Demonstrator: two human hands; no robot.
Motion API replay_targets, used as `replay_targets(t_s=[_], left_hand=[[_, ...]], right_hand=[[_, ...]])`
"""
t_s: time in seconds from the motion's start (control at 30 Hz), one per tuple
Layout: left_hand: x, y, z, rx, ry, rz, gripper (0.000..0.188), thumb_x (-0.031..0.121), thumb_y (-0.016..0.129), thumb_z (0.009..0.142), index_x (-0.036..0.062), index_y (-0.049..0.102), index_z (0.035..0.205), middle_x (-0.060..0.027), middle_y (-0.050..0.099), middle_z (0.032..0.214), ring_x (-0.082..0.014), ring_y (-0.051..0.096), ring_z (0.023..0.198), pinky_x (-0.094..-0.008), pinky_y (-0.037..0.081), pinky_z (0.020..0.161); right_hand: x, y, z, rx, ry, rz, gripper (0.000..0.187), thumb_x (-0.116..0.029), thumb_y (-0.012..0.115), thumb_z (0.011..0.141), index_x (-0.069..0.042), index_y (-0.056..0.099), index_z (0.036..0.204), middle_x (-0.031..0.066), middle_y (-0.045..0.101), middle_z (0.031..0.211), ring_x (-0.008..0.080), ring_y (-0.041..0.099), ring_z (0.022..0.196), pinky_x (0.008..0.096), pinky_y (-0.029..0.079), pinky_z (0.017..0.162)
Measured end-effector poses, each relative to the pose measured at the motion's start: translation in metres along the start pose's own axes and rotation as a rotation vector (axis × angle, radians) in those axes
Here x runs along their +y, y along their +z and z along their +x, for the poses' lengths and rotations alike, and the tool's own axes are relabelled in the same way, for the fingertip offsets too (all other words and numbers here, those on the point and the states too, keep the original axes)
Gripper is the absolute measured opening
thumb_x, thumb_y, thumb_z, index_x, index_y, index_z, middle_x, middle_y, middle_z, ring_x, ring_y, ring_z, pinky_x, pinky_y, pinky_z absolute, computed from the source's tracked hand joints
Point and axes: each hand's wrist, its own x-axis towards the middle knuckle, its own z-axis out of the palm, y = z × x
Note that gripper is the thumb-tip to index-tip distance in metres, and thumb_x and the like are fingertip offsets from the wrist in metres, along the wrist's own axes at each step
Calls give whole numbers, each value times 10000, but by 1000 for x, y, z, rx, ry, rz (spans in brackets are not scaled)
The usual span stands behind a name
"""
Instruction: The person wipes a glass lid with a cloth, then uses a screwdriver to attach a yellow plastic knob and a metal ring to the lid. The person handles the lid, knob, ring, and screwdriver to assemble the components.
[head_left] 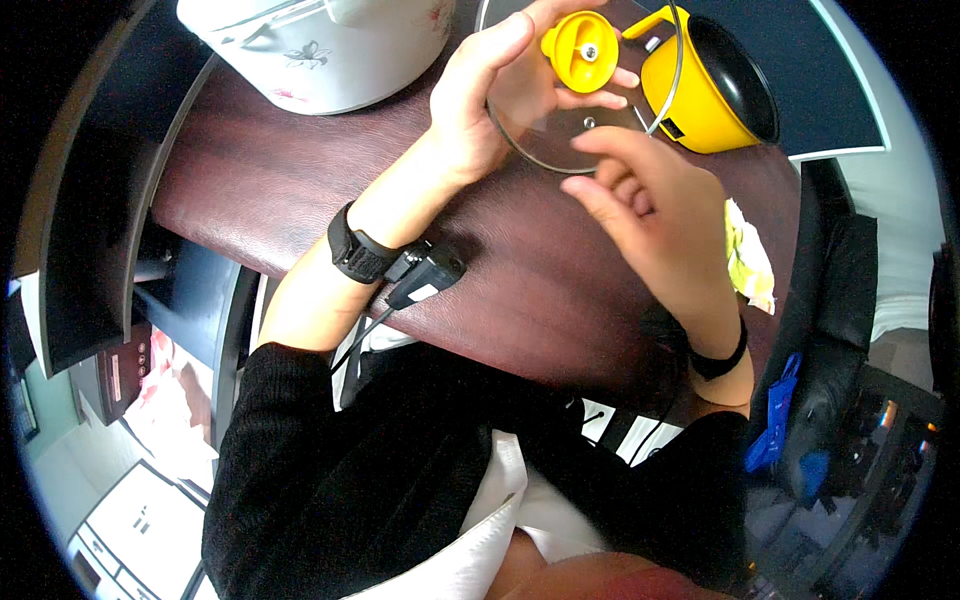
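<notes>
My left hand [480, 95] holds a clear glass lid [535, 140] with a thin metal rim, above the table. At the lid's middle shows a yellow knob [583, 52] with a metal screw in its centre; some fingers of my left hand are behind it. Whether the knob is fixed to the glass I cannot tell. Lower on the glass sits a small metal ring [590, 123]. My right hand [655, 205] is just below that ring, thumb and forefinger apart, other fingers curled, nothing visible between them. A yellow pot [690, 95] with a black inside lies tilted right of the lid.
A large white container [340, 60] with flower prints stands at the far left of the brown table [560, 290]. A black adapter [428, 275] with a cable lies by my left wrist. A yellow-and-white cloth [748, 260] is beyond my right wrist, at the table's right.
</notes>
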Motion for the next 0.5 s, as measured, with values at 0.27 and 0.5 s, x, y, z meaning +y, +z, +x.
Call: replay_targets(t_s=[0.27, 0.5], left_hand=[[-8, -3, 1, 2, -6, 19, 909, 552, 575, 846, 7, 209, 1476, -131, 448, 1290, -261, 485, 1193, -402, 384, 1038], [-4, 7, 0, 85, -83, 109, 897, 568, 546, 858, 14, 211, 1478, -135, 430, 1303, -242, 482, 1180, -380, 392, 1030]], right_hand=[[4, 20, 5, 26, -215, -74, 146, -142, 665, 813, -114, 613, 946, 61, 600, 778, 270, 631, 670, 372, 496, 565], [7, 19, 8, 16, -272, -140, 176, -112, 667, 763, -108, 599, 926, 50, 595, 775, 249, 625, 677, 365, 493, 569]])
